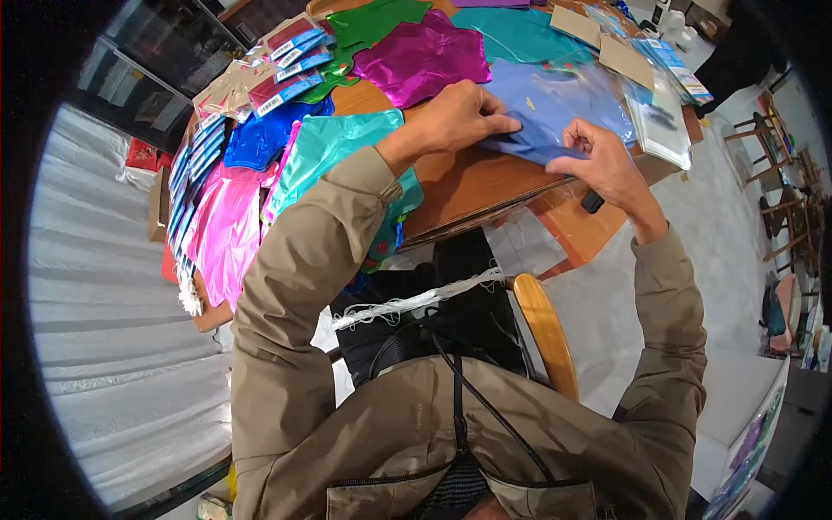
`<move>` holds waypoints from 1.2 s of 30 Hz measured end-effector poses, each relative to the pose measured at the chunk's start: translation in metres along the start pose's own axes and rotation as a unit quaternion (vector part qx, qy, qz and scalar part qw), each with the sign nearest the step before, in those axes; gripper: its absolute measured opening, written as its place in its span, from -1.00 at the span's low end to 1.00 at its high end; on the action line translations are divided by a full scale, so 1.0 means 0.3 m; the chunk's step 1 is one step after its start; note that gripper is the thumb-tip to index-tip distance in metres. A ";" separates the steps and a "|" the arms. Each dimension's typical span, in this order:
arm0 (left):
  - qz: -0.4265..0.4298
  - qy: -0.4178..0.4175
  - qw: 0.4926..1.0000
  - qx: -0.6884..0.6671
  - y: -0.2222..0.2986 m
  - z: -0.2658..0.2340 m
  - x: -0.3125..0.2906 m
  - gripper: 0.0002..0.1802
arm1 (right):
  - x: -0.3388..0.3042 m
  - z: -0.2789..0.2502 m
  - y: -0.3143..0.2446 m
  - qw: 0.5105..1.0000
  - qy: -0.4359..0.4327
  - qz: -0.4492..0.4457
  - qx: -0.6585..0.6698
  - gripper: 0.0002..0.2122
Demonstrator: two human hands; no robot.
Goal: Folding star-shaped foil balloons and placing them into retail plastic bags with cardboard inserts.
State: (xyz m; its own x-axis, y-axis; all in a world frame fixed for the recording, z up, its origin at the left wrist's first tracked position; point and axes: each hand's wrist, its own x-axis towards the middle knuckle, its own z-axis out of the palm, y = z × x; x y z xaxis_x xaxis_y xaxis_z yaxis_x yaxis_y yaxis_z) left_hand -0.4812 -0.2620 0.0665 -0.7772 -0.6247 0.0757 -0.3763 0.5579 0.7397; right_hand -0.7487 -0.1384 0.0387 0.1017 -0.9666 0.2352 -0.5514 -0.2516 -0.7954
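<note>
Left hand [461, 119] and right hand [608, 166] pinch the blue sheet [555, 100], seemingly mid-fold; carded packs [293, 61] far left look finished, while pink foil [225, 224] near left lies loose

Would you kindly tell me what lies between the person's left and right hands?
In the head view, a stretch of the shiny blue sheet lies between the left hand and the right hand, both touching it near its front edge.

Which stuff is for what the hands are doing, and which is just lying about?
For the job:
Blue sheet, held by left hand and right hand
Maybe the magenta foil piece

Seemingly just lying about:
White strings
Curved wooden chair part
</note>
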 end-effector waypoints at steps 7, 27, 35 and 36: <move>-0.010 0.015 0.999 -0.041 -0.006 0.010 0.012 -0.75 | 0.070 0.002 -0.164 0.996 -0.054 0.050 0.042 -0.79; 0.153 0.133 0.934 0.294 -0.086 0.173 0.028 -0.47 | 0.248 -0.403 0.117 0.943 0.276 0.160 0.095 -0.64; 0.155 0.152 0.930 0.296 -0.126 0.183 0.051 -0.40 | 0.417 -0.717 0.112 0.892 0.435 0.023 0.117 -0.59; 0.142 0.128 0.939 0.287 -0.118 0.175 0.053 -0.37 | 0.420 -0.700 0.081 0.893 0.442 0.012 0.087 -0.59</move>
State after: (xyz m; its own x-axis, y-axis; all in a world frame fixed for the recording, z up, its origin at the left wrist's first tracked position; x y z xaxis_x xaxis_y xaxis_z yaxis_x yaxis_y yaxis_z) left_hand -0.5068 -0.2629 0.0064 -0.7687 -0.4756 0.4277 -0.4391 0.8786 0.1879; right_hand -0.9232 -0.2562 0.1662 -0.6438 -0.5749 0.5049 -0.3994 -0.3103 -0.8627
